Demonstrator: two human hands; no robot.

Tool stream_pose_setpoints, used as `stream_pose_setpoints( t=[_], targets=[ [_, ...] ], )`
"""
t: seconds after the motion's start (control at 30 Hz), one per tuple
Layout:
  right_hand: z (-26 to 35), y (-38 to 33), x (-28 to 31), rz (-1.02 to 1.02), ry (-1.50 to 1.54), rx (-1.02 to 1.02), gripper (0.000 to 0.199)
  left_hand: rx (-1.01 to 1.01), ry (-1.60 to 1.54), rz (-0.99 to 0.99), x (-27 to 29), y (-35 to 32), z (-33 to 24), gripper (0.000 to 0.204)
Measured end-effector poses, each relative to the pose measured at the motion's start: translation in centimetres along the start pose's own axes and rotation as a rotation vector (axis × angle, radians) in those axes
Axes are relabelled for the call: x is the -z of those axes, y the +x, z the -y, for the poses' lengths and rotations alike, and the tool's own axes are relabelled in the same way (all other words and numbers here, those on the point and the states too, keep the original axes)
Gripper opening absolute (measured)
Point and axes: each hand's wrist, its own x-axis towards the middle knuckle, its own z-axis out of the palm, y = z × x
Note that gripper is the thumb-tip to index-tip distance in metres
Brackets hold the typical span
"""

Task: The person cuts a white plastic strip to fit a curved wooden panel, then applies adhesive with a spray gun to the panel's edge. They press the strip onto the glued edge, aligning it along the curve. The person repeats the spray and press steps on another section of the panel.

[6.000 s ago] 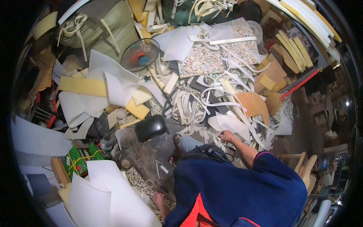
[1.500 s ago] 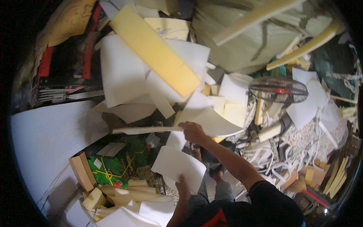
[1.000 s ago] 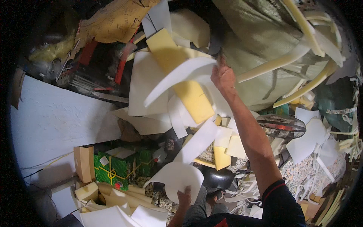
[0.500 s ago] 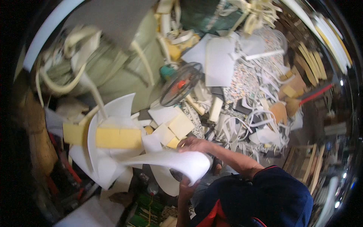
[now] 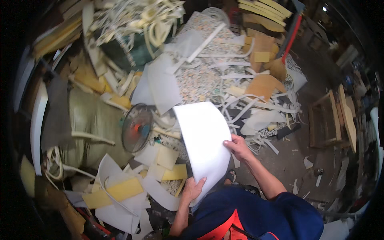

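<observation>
A: What fills most of the view?

B: A heap of foam offcuts [image 5: 208,76], white, yellow and speckled, spread over the floor [image 5: 304,140]. At its left lies a big olive sack [image 5: 90,120]; a small round fan [image 5: 137,128] leans just beside the sack, and a wooden frame [image 5: 326,120] stands well apart on the right.

A: And the thing in hand?

B: A white foam sheet [image 5: 202,140], curved like a shallow arch. Its long axis runs from the person's lap upward and slightly left, away from the body, so the far end rises over the heap while the near end sits close to the blue top.

A: How do the hands sit on it?

B: The left hand [image 5: 193,189] takes the near bottom edge, with the grip closed on the sheet: fingers wrapped over the front face, thumb hidden behind it. The right hand [image 5: 239,147] holds the right long edge about midway up, its grip likewise pinching the sheet, fingertips on the surface.

A: Which hand is nearer the free end?

B: The right; the left stays at the near end, so the sheet extends up and away from both hands toward the heap.
</observation>
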Motion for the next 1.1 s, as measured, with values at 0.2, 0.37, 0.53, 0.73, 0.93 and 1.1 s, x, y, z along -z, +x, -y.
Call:
stream_pose_setpoints(
  t=[0.2, 0.37, 0.53, 0.73, 0.93, 1.1],
  targets=[
    [8.6, -8.1, 19.3, -0.271, 0.215, 0.331, 0.035, -0.044, 0.253, 0.403, -11.1, 9.0, -10.6, 0.034],
    [10.7, -13.8, 30.4, -0.579, 0.149, 0.491, 0.027, -0.105, 0.400, 0.629, -19.1, 15.1, -16.7, 0.033],
    [9.5, -19.6, 35.5, -0.872, 0.173, 0.634, 0.024, -0.189, 0.483, 0.790, -26.1, 18.8, -21.3, 0.032],
    [13.5, -26.1, 40.2, -1.092, 0.111, 0.536, 0.021, -0.090, 0.495, 0.905, -32.1, 22.6, -25.5, 0.030],
    [14.5, -26.7, 44.9, -1.252, -0.058, 0.402, 0.020, -0.087, 0.442, 1.004, -39.2, 30.0, -26.4, 0.031],
    [13.3, -24.8, 51.9, -1.116, -0.002, 0.339, 0.040, -0.136, 0.434, 0.877, -46.2, 37.0, -26.2, 0.036]
  ],
)
